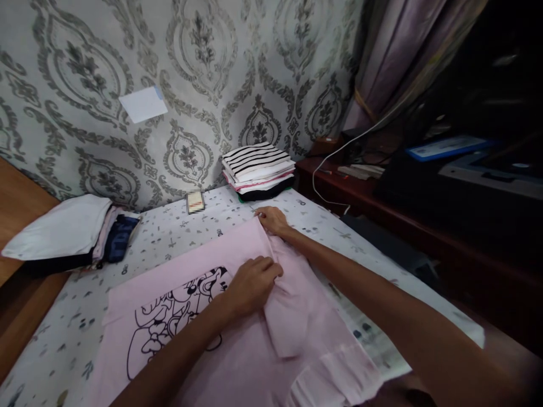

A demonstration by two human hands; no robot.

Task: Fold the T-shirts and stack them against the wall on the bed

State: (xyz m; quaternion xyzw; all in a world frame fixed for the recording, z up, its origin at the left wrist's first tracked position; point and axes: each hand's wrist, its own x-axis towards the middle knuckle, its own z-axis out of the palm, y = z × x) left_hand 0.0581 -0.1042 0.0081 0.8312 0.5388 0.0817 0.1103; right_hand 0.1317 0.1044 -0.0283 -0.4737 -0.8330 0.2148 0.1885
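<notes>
A pink shirt (199, 345) with a black line cartoon print lies spread on a patterned white bedsheet (169, 249). Its right part is folded over, and a gathered, ruffled edge shows at the lower right. My right hand (274, 219) pinches the shirt's far corner, its fingers closed on the cloth. Nearer to me, my left hand (254, 285) is curled at the fold beside the print, closed on the fabric. Part of the print is hidden under my left forearm.
A stack of folded clothes (258, 172), striped one on top, stands against the wall. Another pile (63, 234) sits at the left edge. A small blurred card-like item (195, 202) lies between them. At right is a dark red table (365, 198) with a white cable (316, 175).
</notes>
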